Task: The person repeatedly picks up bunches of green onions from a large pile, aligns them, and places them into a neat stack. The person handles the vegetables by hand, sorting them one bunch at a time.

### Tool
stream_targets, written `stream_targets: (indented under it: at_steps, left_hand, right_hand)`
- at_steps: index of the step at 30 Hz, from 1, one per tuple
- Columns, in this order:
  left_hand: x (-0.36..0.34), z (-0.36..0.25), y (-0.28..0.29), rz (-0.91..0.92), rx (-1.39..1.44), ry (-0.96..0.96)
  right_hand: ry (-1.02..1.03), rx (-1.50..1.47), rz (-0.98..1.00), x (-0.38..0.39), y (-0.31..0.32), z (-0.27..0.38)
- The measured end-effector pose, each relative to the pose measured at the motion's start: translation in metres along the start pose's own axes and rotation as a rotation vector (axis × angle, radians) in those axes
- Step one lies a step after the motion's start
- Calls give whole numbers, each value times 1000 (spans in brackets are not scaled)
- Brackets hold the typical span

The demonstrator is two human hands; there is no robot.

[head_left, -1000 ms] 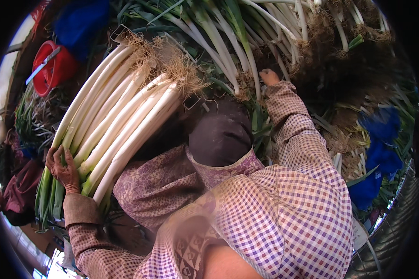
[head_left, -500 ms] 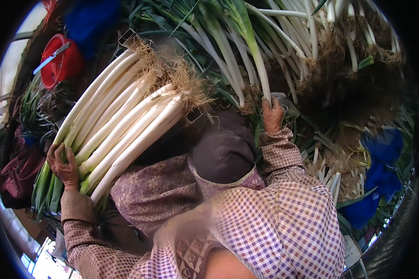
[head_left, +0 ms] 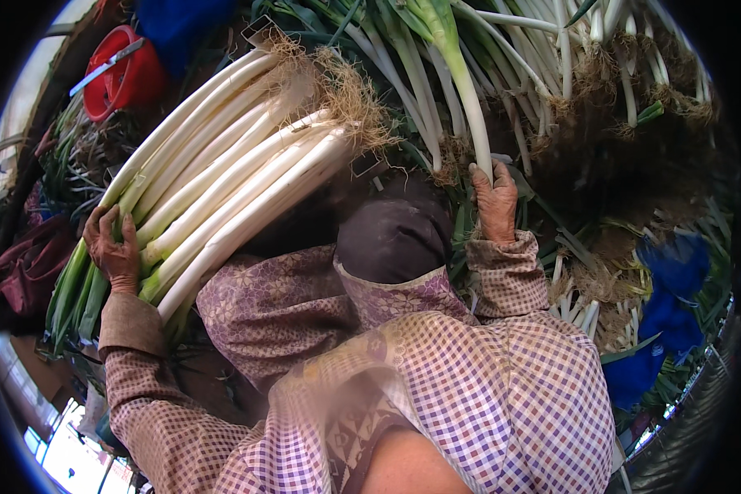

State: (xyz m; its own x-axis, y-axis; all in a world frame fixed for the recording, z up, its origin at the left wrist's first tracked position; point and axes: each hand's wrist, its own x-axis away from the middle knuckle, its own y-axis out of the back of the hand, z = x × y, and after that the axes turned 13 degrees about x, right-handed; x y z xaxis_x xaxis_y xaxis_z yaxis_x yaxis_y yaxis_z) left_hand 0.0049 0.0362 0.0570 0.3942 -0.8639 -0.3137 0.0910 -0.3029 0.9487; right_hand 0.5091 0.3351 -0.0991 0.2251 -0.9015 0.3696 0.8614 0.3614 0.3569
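Observation:
A thick bundle of leeks (head_left: 247,169) lies slantwise across my lap on the left, white shafts side by side, hairy roots at the upper right and green leaves at the lower left. My left hand (head_left: 114,247) is closed over the bundle where white turns to green, thumb and fingers pressed on the shafts. To the right of my knee, my right hand (head_left: 496,204) grips the lower, root end of a single leek (head_left: 468,90). That leek stands slanted, its green top pointing away from me. The fingers hide its roots.
Loose leeks (head_left: 564,58) with soil-covered roots are heaped at the far side. A red basin (head_left: 123,82) with a knife (head_left: 107,67) across it sits at the far left. On the right lie blue cloth (head_left: 671,288) and root trimmings (head_left: 613,288).
The whole view has shifted slightly. My right hand has drawn the single leek a little nearer to me. My left hand keeps its place on the bundle.

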Motion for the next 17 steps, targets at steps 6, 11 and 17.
stream_targets:
  at_steps: [6,11,17]
  left_hand:
    - [3,2,-5,-22,107,79]
    - [6,1,0,-2,-5,43]
    - [7,-5,7,1,7,56]
  right_hand:
    - [-58,330,-27,-101,-62,-34]
    - [-201,954,64,-134,-114,-79]
    - [-232,922,305,-141,-96,-79]
